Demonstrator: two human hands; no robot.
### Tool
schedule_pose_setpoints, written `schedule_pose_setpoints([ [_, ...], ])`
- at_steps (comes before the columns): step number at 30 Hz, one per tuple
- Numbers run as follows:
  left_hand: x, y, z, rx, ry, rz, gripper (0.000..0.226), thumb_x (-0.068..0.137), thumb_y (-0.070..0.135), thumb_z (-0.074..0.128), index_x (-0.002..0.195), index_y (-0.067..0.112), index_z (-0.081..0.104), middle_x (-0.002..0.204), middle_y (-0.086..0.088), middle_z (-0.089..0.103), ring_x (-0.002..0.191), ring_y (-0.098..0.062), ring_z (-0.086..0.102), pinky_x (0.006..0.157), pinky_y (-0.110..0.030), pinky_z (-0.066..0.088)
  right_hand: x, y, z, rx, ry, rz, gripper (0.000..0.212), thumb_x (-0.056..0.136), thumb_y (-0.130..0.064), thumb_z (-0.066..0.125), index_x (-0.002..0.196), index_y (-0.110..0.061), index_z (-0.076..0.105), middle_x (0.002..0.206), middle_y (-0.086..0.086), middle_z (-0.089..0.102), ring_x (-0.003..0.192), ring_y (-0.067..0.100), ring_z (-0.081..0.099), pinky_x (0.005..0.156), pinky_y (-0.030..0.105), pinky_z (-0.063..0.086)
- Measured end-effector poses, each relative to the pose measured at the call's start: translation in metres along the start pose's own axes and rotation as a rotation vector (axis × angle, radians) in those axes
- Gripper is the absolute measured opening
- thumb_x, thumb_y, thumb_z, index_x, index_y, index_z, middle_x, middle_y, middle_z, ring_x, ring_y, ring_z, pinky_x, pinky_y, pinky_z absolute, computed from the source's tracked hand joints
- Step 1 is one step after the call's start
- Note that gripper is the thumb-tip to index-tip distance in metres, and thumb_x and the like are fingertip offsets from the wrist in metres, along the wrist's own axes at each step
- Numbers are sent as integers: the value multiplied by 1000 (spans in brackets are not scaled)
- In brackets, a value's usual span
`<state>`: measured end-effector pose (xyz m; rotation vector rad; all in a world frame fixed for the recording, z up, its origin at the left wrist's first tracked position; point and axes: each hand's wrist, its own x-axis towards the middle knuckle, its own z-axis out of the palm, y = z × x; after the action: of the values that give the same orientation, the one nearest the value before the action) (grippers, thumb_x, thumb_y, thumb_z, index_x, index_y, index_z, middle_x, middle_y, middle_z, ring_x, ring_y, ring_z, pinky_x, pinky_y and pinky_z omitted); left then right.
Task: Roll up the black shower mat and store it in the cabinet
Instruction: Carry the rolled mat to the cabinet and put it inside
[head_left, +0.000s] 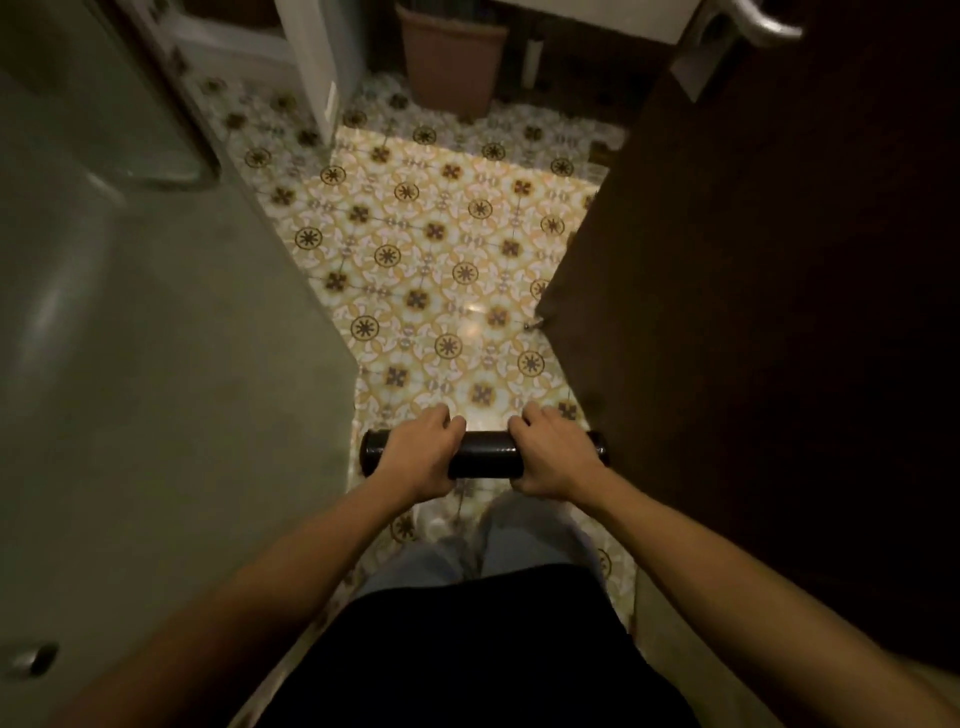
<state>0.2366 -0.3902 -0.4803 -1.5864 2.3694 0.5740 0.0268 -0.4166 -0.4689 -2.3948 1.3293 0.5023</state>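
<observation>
left hand (418, 451) clenched on rolled mat (480, 454) | right hand (553, 452) clenched likewise

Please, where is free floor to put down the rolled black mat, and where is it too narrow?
Both hands, left hand and right hand, grip the rolled mat. The widest bare tiled floor lies ahead, between the grey sink and the dark door. It narrows around the person's feet, and is crowded farther ahead near the brown bin.

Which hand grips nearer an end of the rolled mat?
The right hand: only a sliver of the mat shows past it, by the dark door. A longer stub sticks out beyond the left hand.
</observation>
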Motion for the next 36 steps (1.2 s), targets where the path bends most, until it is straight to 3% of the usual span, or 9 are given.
schedule_pose_setpoints([
  [5,54,-50,-43,21,-22,-53,50,71,36,74,108,15,47,108,-9,48,90,-29,53,54,-36,34,79,19,-50,5,3,-55,63,74,-45,75,121,-12,49,118,11,51,107,33,53,79,45,53],
  [18,259,-175,-146,-58,6,-257,51,76,29,73,117,14,46,115,-9,50,100,-26,53,65,-36,43,330,120,-165,-27,-13,-176,61,70,-49,76,116,-17,52,116,6,54,106,27,53,80,40,53],
  [22,302,-213,-173,-92,1,-349,62,74,30,75,124,12,44,126,-13,48,107,-30,53,69,-37,44,400,136,-208,-80,-34,-257,60,70,-49,75,115,-15,53,114,7,55,104,28,55,79,42,55],
  [36,392,-407,-222,-230,5,-548,58,74,34,74,119,14,45,119,-10,48,107,-27,51,73,-38,48,645,93,-305,-204,-106,-462,58,72,-48,73,117,-16,54,114,7,54,105,28,54,76,38,50],
])
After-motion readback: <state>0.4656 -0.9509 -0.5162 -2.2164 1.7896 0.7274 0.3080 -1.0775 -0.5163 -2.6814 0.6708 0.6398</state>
